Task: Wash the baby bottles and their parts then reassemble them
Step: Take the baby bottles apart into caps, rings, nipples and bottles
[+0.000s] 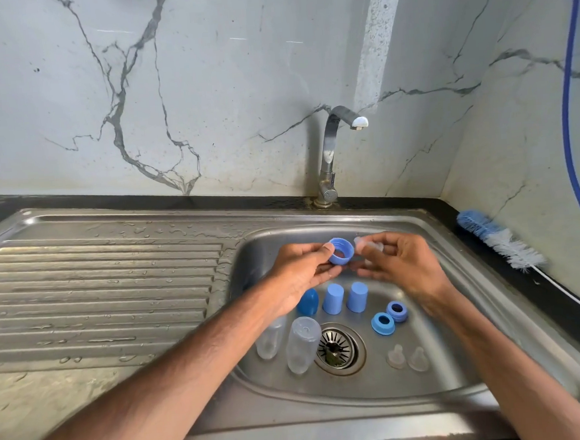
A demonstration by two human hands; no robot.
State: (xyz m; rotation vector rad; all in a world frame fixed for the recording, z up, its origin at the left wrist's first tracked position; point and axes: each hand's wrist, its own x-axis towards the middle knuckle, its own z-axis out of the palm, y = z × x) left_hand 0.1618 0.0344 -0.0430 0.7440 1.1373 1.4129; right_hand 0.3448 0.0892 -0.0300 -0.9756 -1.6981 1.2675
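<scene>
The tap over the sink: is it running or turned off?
Off. No stream of water falls from the tap spout into the sink; only scattered drops lie on the draining board.

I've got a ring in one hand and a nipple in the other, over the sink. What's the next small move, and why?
Probably bring the nipple to the ring and press it in. The left hand pinches the ring and the right hand holds the clear nipple right beside it, almost touching, so fitting them looks like the step at hand.
</scene>
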